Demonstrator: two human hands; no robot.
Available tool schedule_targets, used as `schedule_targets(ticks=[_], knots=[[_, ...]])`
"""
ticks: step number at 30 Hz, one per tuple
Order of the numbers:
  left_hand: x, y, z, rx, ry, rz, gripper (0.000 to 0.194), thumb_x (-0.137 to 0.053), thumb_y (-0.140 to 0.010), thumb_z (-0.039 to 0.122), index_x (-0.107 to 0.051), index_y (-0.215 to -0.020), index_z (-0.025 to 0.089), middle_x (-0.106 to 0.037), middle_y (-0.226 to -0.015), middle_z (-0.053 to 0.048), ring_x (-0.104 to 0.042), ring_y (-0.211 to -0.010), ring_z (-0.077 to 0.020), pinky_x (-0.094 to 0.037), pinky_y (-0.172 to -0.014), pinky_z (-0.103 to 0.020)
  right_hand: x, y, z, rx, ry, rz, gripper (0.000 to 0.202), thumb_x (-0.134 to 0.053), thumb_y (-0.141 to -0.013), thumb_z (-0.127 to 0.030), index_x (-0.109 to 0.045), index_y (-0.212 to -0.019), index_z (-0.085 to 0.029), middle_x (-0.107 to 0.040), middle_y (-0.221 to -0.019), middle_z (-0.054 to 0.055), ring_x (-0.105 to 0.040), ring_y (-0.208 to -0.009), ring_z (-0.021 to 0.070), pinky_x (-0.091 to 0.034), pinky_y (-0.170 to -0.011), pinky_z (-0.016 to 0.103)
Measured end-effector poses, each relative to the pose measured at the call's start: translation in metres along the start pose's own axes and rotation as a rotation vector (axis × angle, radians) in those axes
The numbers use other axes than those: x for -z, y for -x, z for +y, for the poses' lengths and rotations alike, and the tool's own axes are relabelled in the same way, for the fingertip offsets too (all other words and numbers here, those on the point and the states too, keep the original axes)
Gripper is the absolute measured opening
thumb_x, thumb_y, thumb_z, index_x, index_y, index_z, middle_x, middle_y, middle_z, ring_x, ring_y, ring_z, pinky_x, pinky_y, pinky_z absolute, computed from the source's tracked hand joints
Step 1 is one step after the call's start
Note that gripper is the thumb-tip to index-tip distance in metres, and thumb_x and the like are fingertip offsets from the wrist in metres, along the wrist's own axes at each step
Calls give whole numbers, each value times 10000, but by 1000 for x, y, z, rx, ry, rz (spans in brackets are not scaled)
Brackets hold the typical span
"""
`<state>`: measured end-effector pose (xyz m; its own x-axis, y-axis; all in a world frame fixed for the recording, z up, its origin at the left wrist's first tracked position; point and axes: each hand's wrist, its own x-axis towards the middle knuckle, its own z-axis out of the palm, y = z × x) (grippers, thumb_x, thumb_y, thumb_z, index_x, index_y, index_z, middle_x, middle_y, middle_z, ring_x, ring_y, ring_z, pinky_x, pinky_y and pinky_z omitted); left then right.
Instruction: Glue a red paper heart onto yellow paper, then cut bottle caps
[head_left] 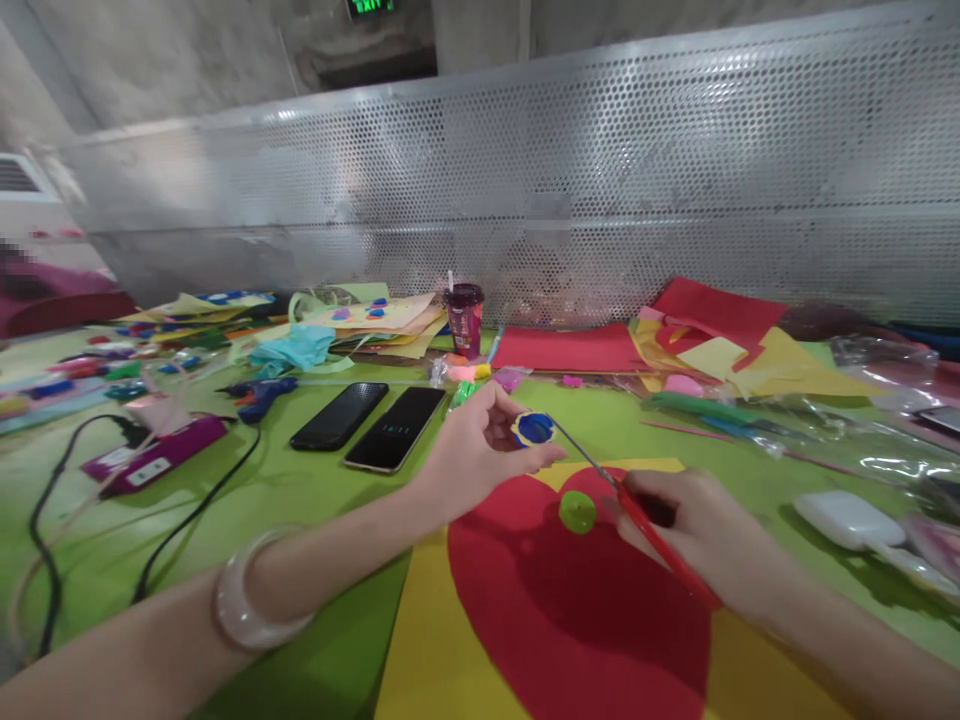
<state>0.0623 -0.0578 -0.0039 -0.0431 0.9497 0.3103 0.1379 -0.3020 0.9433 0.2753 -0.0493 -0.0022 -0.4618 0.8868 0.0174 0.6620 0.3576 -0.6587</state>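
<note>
Between the fingertips of my left hand (491,435) is a small round blue piece with a pale yellow scalloped rim (534,430). My right hand (694,530) grips red-handled scissors (660,545), and their metal blades point up and left to the edge of that piece. Whether the blades touch it I cannot tell. Below both hands lies a large red paper heart (585,600) on a yellow sheet (427,610). A small light green disc (577,512) rests on the heart near its top.
Two phones (367,425) lie left of my left hand. Farther left are a purple power strip (157,455) with cables and a blue glue gun (262,395). A lidded drink cup (465,320) stands behind, with red paper (566,348) beside it. A white case (847,520) lies at right.
</note>
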Motion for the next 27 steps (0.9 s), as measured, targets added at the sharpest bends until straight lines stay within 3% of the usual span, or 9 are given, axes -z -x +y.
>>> schedule_targets(ticks=[7,13,27], knots=[[3,-4,-5,-91,-72,-2,410,-816,-616,310,-471,-806,195,-629,-699,42,-600,-556,-90,-478,-508,-206,2,1,-9,-131,-170,-97,291,-573,-719,-477,-589,-638,-198,-518,-564,-9,-411,-506,124,-328,-463,245],[7,-6,-8,-109,-14,-89,353,-789,-652,266,-492,-825,183,-666,-764,15,-667,-667,-125,-546,-627,-253,3,-2,-8,-228,-296,-190,401,-594,-664,-588,-479,-577,-213,-348,-413,-72,-297,-372,70,-185,-373,227],[11,-8,-5,-121,38,-128,316,-773,-660,220,-490,-794,178,-647,-710,19,-662,-627,-117,-540,-606,-244,-3,-4,4,-291,-464,-179,476,-616,-697,-617,-400,-557,-217,-342,-371,-102,-276,-287,34,-197,-290,166]])
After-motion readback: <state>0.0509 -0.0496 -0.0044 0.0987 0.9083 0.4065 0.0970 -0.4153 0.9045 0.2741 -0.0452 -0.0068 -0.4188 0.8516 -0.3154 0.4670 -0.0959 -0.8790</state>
